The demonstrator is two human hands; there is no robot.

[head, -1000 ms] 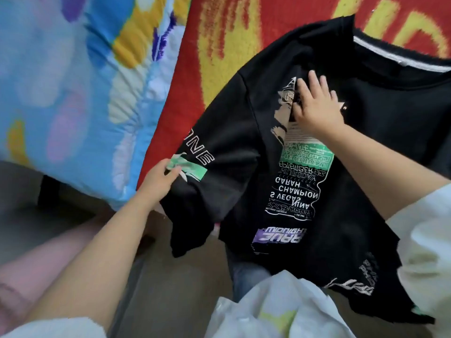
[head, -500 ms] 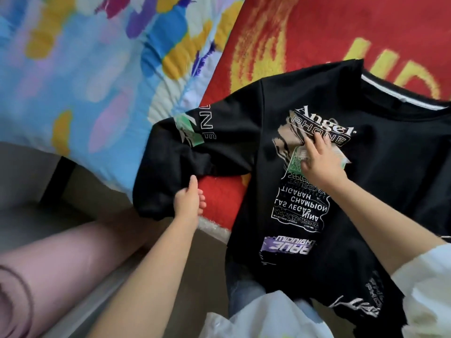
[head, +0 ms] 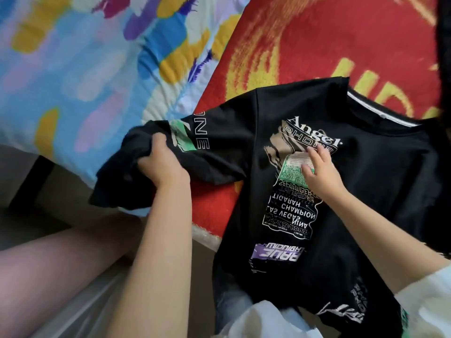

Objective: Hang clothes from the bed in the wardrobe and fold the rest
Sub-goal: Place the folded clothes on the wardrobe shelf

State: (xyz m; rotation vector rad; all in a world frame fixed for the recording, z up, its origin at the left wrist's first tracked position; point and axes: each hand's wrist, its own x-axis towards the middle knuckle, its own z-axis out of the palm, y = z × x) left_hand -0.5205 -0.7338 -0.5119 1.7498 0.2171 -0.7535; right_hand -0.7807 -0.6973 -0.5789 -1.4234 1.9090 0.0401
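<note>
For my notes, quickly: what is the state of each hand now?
Left hand: closed, gripping the black T-shirt's sleeve.
Right hand: open, pressing flat on the T-shirt's chest print.

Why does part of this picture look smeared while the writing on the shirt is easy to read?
Head view: the colourful patterned quilt and red-and-yellow blanket are streaked with motion blur; the print on the black printed T-shirt stays fairly sharp; light is soft, without glare; straight edges bow from the wide lens.
</note>
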